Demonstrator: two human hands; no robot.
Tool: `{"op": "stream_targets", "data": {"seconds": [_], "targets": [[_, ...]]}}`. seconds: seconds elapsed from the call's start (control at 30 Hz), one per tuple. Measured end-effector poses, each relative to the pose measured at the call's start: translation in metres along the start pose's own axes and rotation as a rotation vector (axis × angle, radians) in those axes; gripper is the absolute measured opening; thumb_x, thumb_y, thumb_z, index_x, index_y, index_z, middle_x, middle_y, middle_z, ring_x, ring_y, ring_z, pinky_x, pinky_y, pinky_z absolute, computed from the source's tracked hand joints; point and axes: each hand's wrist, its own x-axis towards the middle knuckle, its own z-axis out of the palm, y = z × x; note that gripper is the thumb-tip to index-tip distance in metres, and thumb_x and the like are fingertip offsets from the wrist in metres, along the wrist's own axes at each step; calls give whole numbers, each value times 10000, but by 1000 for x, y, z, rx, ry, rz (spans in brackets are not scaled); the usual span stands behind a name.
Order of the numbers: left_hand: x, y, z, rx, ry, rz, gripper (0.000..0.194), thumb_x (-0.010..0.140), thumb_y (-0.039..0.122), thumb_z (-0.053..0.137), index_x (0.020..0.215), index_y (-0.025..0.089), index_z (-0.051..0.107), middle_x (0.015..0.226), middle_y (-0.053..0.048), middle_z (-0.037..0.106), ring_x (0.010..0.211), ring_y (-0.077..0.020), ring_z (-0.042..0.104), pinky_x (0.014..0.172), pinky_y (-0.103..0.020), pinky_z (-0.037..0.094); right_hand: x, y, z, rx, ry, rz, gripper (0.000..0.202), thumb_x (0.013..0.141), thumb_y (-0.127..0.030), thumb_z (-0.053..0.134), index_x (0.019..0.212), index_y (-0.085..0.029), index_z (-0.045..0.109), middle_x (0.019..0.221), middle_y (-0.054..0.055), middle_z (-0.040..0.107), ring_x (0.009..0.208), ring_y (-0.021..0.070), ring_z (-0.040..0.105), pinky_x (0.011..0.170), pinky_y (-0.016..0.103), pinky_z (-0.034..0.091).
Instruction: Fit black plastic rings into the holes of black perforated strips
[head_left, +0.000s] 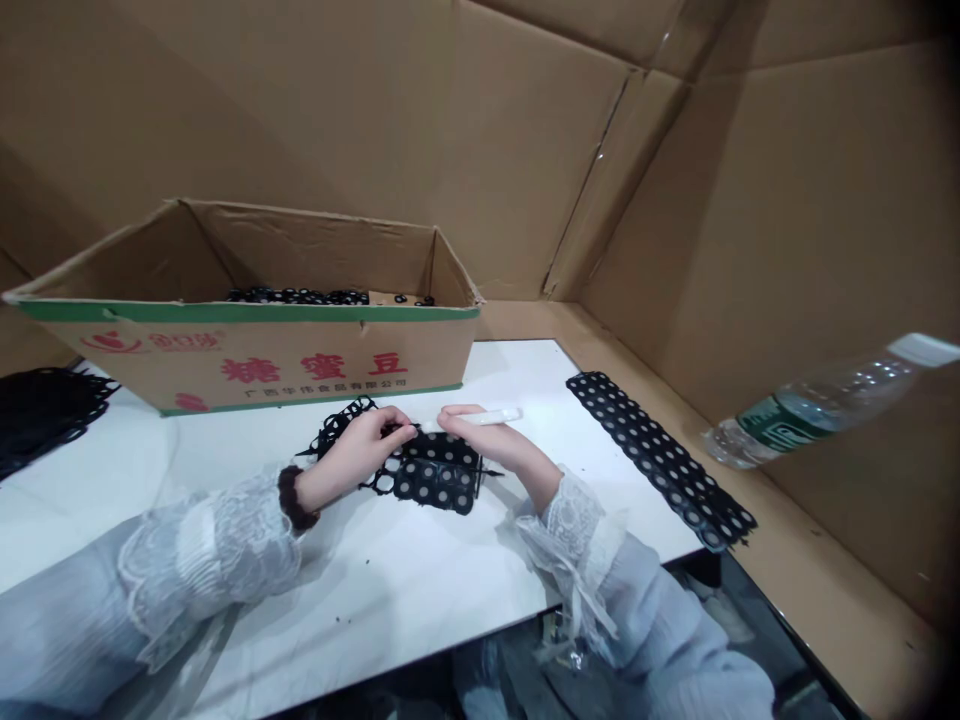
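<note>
A black sheet with rows of pale round spots lies on the white table, its left part an openwork of black rings. My left hand rests over the ringed part, with thumb and fingertips pinched together at the sheet's upper edge; what they grip is too small to make out. Close by on the right, my right hand is closed round a white pen-like tool, with its fingertips near the sheet's top edge. A thin black pointed strip sticks out from the sheet's right side.
Behind my hands stands an open cardboard box with black ringed pieces inside. A long spotted black strip lies at the table's right edge. Black netted material is at far left. A plastic bottle is at the right.
</note>
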Motion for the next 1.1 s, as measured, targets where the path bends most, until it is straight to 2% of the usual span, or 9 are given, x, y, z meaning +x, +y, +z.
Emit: {"op": "stream_targets", "data": {"seconds": [0.07, 0.2, 0.47, 0.6, 0.7, 0.83, 1.0, 1.1], "targets": [[-1, 1, -2, -29, -21, -27, 278, 799, 410, 479, 797, 161, 602, 830, -50, 656, 794, -207, 590, 749, -313, 433, -2, -1, -1, 9, -50, -17, 335, 813, -466, 430, 631, -188, 387, 609, -45, 322, 578, 95, 326, 539, 236, 249], [-7, 6, -9, -56, -75, -52, 320, 795, 442, 483, 869, 162, 620, 897, -61, 667, 849, -226, 592, 787, -332, 429, -5, -1, 2, -36, -56, -61, 317, 805, -406, 454, 600, -189, 347, 585, -49, 277, 552, 88, 295, 506, 232, 228], [-15, 8, -12, -270, -142, -216, 374, 763, 503, 528, 858, 153, 620, 819, -39, 641, 751, -199, 578, 660, -286, 425, -5, 1, 3, 75, -75, -28, 283, 813, -412, 446, 637, -193, 417, 581, -49, 306, 539, 92, 308, 502, 225, 235], [-16, 7, -8, -286, -135, -194, 357, 769, 495, 531, 829, 154, 618, 793, -31, 638, 742, -189, 569, 677, -283, 417, -7, 3, 10, 8, -6, -71, 282, 829, -404, 416, 641, -194, 404, 590, -47, 315, 553, 98, 324, 509, 232, 247], [-19, 11, -7, -262, -94, -168, 337, 786, 478, 520, 838, 158, 611, 824, -34, 635, 796, -200, 563, 744, -303, 416, -7, 4, 20, -108, 83, -215, 282, 849, -359, 389, 624, -198, 335, 605, -40, 334, 565, 104, 348, 522, 243, 261], [-22, 17, -8, -324, -99, -213, 325, 800, 466, 503, 876, 161, 586, 897, -44, 620, 853, -206, 550, 765, -306, 414, -5, 5, 27, -268, 182, -403, 250, 875, -285, 355, 647, -204, 293, 665, -21, 372, 632, 122, 388, 609, 264, 304], [-22, 23, -8, -375, -86, -212, 277, 834, 443, 439, 854, 186, 539, 891, -22, 589, 858, -199, 539, 739, -290, 417, -8, -2, 28, -282, 200, -400, 232, 880, -270, 340, 663, -208, 289, 699, -10, 380, 651, 129, 401, 636, 271, 325], [-21, 23, -6, -223, -62, -131, 288, 863, 456, 389, 815, 193, 496, 812, -9, 541, 806, -188, 513, 715, -288, 407, -11, -6, 28, -190, 196, -376, 263, 867, -283, 375, 631, -203, 292, 666, -23, 364, 627, 118, 399, 611, 259, 322]]}}
